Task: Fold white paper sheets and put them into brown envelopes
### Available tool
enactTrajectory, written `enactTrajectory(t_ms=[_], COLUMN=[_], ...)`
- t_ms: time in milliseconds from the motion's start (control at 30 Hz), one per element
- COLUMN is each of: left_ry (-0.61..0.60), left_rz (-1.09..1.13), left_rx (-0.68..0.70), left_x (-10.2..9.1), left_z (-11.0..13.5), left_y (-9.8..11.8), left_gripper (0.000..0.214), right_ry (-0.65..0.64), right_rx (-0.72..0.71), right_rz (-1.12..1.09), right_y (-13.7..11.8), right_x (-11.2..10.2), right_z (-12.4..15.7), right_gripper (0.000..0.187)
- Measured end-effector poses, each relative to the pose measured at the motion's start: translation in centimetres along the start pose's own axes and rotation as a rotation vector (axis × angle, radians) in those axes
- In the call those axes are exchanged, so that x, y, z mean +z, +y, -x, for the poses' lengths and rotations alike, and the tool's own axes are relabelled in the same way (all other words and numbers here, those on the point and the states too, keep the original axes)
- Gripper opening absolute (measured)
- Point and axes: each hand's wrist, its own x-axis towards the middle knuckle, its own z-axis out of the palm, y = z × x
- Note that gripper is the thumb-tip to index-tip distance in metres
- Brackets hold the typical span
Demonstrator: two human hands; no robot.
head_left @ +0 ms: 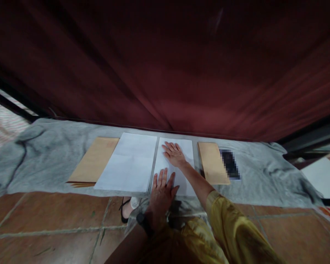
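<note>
Paper (181, 179), a white and fairly narrow piece, lies at the middle of a grey cloth (253, 190), with both bare hands resting on it. The right hand (174, 154) is laid palm down across its upper half, fingers straight and slightly fanned, the tips pointing to the far left; it touches the sheet and grips nothing. Nearer the front edge, the left hand (162, 192) is also flat, its fingers extended with narrow gaps between them and the thumb held well out to the right, likewise touching the surface without pinching anything. The palms' undersides cannot be seen, and the right forearm covers part of the sheet's near right side. Just to the left, separated by a thin strip of cloth, is a wider white sheet (128, 163); its left side borders a stack of brown envelopes (95, 161), whose layered edges show at the front. Right of the hands sits another brown bundle (213, 163), and touching or overlapping its right side is a dark rectangular object (231, 163), pixelated so that its details cannot be read. A dark band (144, 223) circles the left wrist, its face hard to make out. Beyond the cloth hangs a deep red curtain (165, 84), cut off by the upper border.
</note>
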Motion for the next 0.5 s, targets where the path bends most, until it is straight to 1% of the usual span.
enactTrajectory(t_ms=[100, 200, 333, 433, 500], left_ry=[-0.024, -0.039, -0.051, -0.055, -0.064], left_rz=[-0.025, -0.036, -0.044, -0.062, -0.076], left_rx=[0.025, 0.043, 0.075, 0.099, 0.106], left_x=[-0.7, -1.1, -1.4, -1.4, -1.2], left_z=[1.9, 3.1, 3.5, 3.5, 3.4], left_y=[0.0, -0.2, -0.4, -0.7, -0.9], left_gripper=[0.06, 0.062, 0.069, 0.073, 0.075], right_ry=[0.007, 0.008, -0.006, -0.032, -0.033], right_rx=[0.0, -0.001, 0.006, 0.018, 0.047], right_rz=[0.002, 0.0, 0.002, -0.01, -0.03], right_y=[0.0, 0.0, -0.1, -0.2, -0.5], right_x=[0.0, 0.1, -0.3, -1.1, -1.7], right_z=[0.1, 0.2, 0.1, -0.1, 0.3], right_gripper=[0.05, 0.05, 0.05, 0.049, 0.05])
